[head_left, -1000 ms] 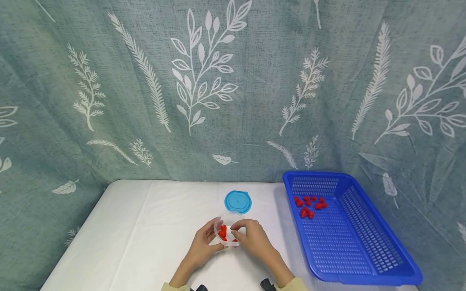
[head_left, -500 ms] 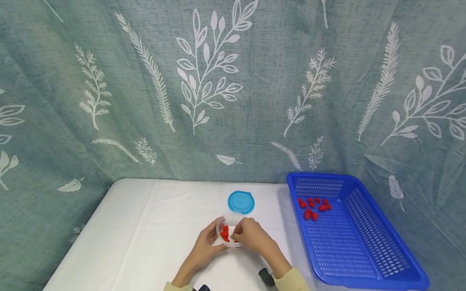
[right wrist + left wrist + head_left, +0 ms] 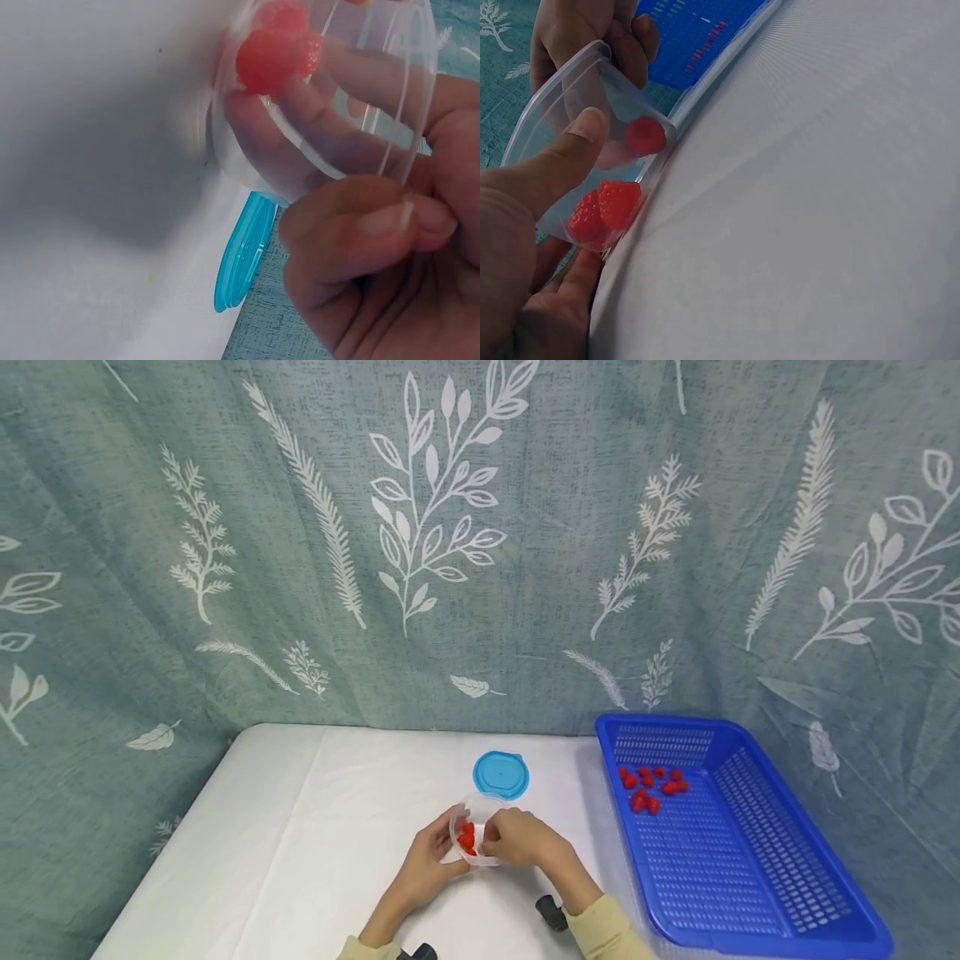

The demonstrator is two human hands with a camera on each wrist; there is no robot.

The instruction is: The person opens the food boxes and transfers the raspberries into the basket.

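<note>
My left hand [image 3: 426, 870] grips a clear plastic container [image 3: 486, 803] on the white table, its thumb against the near wall in the left wrist view. The container is tilted, its mouth toward the right hand. Several red raspberries [image 3: 467, 838] lie in it. My right hand [image 3: 522, 839] reaches inside, its fingertips at a raspberry [image 3: 646, 136] near the bottom, seemingly pinching it; the plastic blurs the contact. In the right wrist view other fingers curl outside the wall. A pair of raspberries [image 3: 615, 205] rests below the left thumb.
A round blue lid [image 3: 501, 775] lies just behind the container. To the right stands a blue slatted basket [image 3: 720, 860] with several raspberries [image 3: 647, 802] in its far left corner. A patterned green cloth [image 3: 375, 677] hangs behind the table [image 3: 285, 793].
My right hand's fingers have gone a little deeper into the container. The left hand keeps its grip. The whole head view has shifted slightly, so everything appears farther right.
</note>
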